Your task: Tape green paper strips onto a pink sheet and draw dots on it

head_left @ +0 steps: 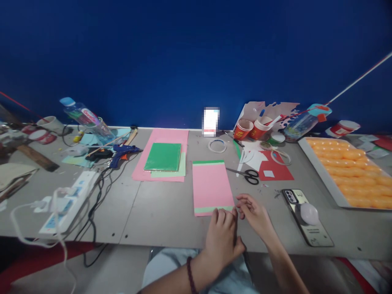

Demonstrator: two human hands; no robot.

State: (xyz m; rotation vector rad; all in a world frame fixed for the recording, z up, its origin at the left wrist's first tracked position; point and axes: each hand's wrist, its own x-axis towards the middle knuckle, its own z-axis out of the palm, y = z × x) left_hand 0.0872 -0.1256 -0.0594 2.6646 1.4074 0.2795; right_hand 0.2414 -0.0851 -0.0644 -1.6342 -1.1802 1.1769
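Observation:
A pink sheet (210, 185) lies on a light green sheet on the grey table (159, 212), just in front of me. My left hand (221, 237) rests at the sheet's near right corner, fingers curled down onto its edge. My right hand (254, 213) hovers beside that corner with its fingers loosely bent and apart, holding nothing I can see. Black scissors (249, 175) lie to the right of the sheet.
A green pad on pink paper (163, 157), a blue glue gun (122, 153), a power strip with cables (69, 202), a tape ring (217, 145), red paper cups (251, 128), a phone (306, 216), a tray of orange balls (352, 171) and bottles surround the work area.

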